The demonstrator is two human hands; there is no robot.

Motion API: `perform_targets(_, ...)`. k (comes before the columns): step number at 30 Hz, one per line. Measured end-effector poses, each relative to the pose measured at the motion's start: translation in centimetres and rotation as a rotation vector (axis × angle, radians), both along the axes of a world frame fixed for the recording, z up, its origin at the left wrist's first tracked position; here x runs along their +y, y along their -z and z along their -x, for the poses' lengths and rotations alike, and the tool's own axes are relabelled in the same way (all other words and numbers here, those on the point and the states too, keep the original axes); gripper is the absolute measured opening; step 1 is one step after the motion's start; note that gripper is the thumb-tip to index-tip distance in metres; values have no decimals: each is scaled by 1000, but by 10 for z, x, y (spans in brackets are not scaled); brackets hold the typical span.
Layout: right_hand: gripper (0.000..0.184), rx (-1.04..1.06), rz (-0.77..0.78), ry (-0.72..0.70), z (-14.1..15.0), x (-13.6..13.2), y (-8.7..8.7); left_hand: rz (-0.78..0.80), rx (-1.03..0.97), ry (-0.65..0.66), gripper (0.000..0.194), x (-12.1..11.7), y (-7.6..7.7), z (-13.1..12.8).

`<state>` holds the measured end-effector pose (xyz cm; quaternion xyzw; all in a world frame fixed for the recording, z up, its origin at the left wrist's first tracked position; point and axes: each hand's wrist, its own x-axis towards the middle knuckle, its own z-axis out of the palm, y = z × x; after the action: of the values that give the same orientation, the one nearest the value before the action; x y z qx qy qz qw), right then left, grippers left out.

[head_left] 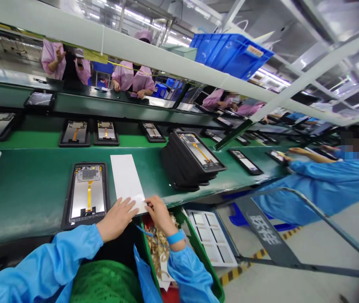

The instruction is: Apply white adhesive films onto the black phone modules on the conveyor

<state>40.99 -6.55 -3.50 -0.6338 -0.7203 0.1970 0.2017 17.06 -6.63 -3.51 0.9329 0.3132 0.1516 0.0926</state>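
Your sleeves [190, 273] hide much of the green bin [200, 248], which the bottom edge cuts off (its jumbled contents are hard to tell), and your left hand [116, 219] and right hand [160, 214] cover the white sheet's [125, 181] near end.

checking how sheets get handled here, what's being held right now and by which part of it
The white sheet seems held at its near end: the right hand pinches the near corner. The left hand touches the near edge, but whether it grips can't be told.

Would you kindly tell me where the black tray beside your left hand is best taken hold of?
Take the black tray by its long rims from the near side: it lies flat on the green belt, and those raised edges frame the phone panel.
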Motion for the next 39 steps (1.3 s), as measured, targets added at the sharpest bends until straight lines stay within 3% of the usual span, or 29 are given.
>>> perform_targets(4, 14, 21, -8, 7, 4, -2, 3, 21, 38, -16, 49, -2, 5, -4)
perform_targets(11, 15, 54, -32, 26, 7, -3, 1, 24, 29, -30, 53, -5, -3, -1)
perform_targets(16, 27, 85, -114, 26, 15, -16, 2, 17, 18, -35, 54, -5, -1, -2)
perform_targets(19, 22, 100, -172, 33, 20, -24, -1, 17, 21, -34, 54, -6, 2, -1)
perform_targets(22, 14, 152, -227, 47, 19, -29, -15, 13, 19, -33, 53, -6, 6, -1)
perform_targets(27, 22, 282, -243, 184, 22, -19, -67, 31, 4, -34, 52, -4, 2, -3)
perform_targets(30, 26, 472, -161, 160, 50, 8, -93, 30, -54, -11, 55, -6, -13, 4)
perform_targets(32, 29, 595, -89, 61, 83, 34, -98, 4, -118, -16, 51, -8, -26, 20)
perform_targets(36, 25, 641, 28, -150, 160, 86, -77, -11, -196, -197, 36, -11, -43, 78)
perform_targets(39, 19, 586, 118, -268, 204, 116, -51, -30, -189, -374, 33, -4, -38, 127)
